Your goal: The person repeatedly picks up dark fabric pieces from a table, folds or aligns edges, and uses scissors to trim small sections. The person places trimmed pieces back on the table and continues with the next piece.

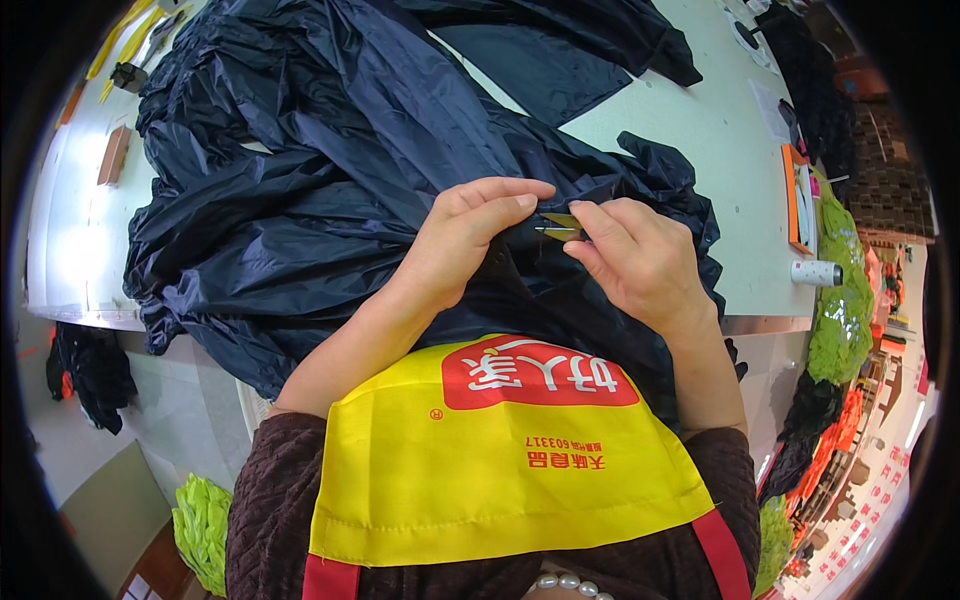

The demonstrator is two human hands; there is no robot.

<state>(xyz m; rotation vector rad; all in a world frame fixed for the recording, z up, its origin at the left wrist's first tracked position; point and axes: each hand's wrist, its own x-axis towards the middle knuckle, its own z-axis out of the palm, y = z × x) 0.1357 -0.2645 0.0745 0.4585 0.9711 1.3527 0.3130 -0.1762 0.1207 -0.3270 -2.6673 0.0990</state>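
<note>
A large dark navy garment of thin, shiny fabric [270,210] lies bunched across the table and hangs over its front edge towards me. My left hand [455,235] pinches a bit of this fabric between thumb and fingers. Close to its right, my right hand [640,255] is closed round small thread snips [562,222] with yellowish blades. Their tips point left, close to the left fingertips and over the dark cloth. Whether the blades touch a thread is too small to tell.
The pale table [745,190] carries a flat dark fabric piece [540,70], a brown block [114,155], an orange-edged box [797,200] and a white cylinder [817,273]. Bright green bundles [842,290] stand along the right side. Another green bundle [203,530] is at lower left.
</note>
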